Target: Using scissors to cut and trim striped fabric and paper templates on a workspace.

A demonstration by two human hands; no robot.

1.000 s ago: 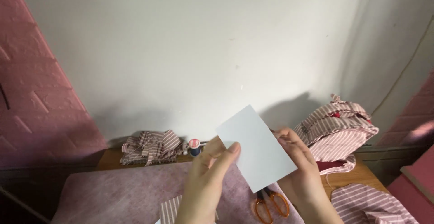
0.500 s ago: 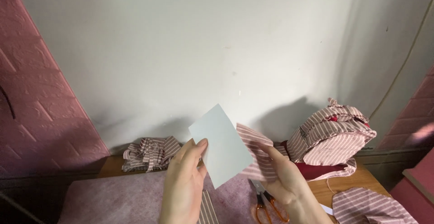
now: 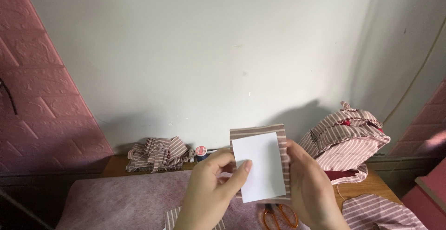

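I hold a white rectangular card (image 3: 260, 167) flat against a striped pink-and-white fabric piece (image 3: 258, 131) that shows as a border along its top and right edge. My left hand (image 3: 211, 190) pinches the card's left side, thumb across its face. My right hand (image 3: 309, 188) grips the right edge of card and fabric. Both are raised above the table, upright and facing me.
Orange-handled scissors (image 3: 278, 215) lie on the pinkish mat (image 3: 121, 200) below my hands. A thread spool (image 3: 201, 153) and a heap of striped fabric (image 3: 155, 151) sit at the back. A larger striped pile (image 3: 346, 139) stands on the right, more fabric (image 3: 376, 211) at the lower right.
The card has turned from tilted to upright and now sits squarely on the striped fabric piece. Both hands have shifted slightly right and closer together.
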